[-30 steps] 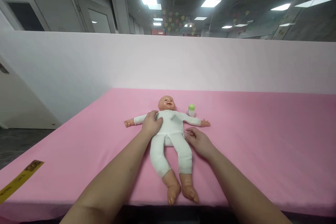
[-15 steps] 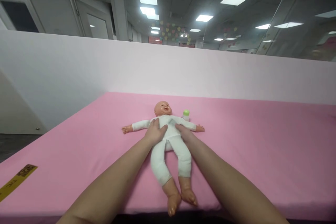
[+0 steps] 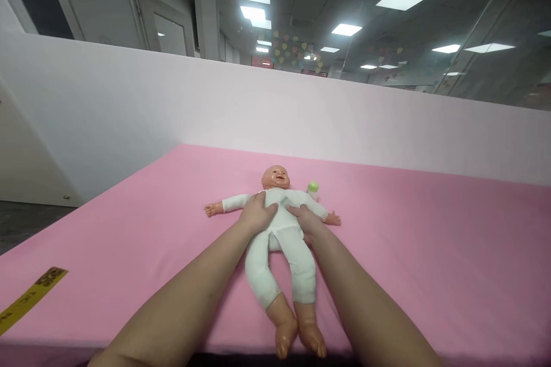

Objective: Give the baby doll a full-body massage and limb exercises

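A baby doll in a white cloth suit lies face up, its head toward the wall, its arms spread and its feet toward me. My left hand grips the left side of its torso, thumb on the chest. On the opposite side my right hand clasps the torso, its thumb also across the front and its other fingers partly hidden at the doll's side. A small bottle with a green cap stands just beyond the doll's right-hand shoulder, partly hidden by its sleeve.
The doll lies on a pink-covered table. A white partition rises along the far edge. At the near left, a yellow strip with black print is stuck to the cover. Behind are a door and glass panels.
The view has shifted slightly, moving the scene a little. The doll's right-hand arm now angles lower and its feet have shifted slightly. Both hands keep their hold on its torso.
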Demonstrator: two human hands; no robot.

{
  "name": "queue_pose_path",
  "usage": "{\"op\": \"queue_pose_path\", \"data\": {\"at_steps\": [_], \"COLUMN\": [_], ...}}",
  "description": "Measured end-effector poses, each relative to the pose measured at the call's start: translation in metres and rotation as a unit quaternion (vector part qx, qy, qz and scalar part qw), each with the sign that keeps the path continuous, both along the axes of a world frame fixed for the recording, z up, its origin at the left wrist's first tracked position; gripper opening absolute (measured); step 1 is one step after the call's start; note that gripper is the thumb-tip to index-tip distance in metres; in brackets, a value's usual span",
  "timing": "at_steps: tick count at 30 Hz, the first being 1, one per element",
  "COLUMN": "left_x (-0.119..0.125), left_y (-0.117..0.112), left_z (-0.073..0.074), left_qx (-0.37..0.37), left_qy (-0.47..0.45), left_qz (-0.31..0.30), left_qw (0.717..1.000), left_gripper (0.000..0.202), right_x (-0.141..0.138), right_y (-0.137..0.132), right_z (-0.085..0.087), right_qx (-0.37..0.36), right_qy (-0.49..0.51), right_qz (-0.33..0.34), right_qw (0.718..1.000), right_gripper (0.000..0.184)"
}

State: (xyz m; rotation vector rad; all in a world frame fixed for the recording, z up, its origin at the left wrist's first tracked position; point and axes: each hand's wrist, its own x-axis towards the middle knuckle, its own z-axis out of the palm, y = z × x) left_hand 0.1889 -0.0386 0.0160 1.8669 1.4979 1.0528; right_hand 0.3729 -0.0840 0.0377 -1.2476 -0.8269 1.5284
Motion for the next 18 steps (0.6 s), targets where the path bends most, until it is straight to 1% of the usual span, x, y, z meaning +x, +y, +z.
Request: {"op": "queue_pose_path", "data": {"at_steps": [2,5,8,10,12,13,15,18], "left_x": [0.002,0.004,0.003,0.002,0.000,-0.001,-0.003,-0.006], "left_y": [-0.002,-0.001,0.002,0.003,0.004,0.005,0.007,0.012], "left_z": [0.001,0.000,-0.001,0.000,0.003,0.005,0.006,0.006], "left_qx": [0.000,-0.004,-0.009,-0.026,-0.059,-0.076,-0.099,-0.101], "left_qy": [0.022,0.014,-0.028,-0.068,-0.112,-0.132,-0.160,-0.177], "left_qz": [-0.004,0.008,0.021,0.012,-0.002,-0.001,0.020,0.049], "left_qw": [1.000,1.000,0.999,0.997,0.992,0.988,0.982,0.978], "left_gripper": [0.051,0.062,0.074,0.074,0.071,0.071,0.078,0.088], "right_x": [0.000,-0.002,-0.006,-0.009,-0.011,-0.011,-0.012,-0.015], "right_y": [0.000,-0.002,-0.005,-0.008,-0.009,-0.010,-0.012,-0.017], "right_z": [-0.001,-0.003,-0.005,-0.005,-0.005,-0.005,-0.004,0.001], "right_qx": [0.013,0.053,0.102,0.131,0.153,0.163,0.194,0.249], "right_qy": [-0.012,-0.025,-0.049,-0.081,-0.123,-0.145,-0.180,-0.205], "right_qz": [-0.014,-0.010,-0.003,0.000,0.001,0.002,0.006,0.023], "right_qw": [1.000,0.998,0.994,0.988,0.981,0.976,0.964,0.946], "right_gripper": [0.070,0.060,0.049,0.044,0.042,0.041,0.045,0.054]}}
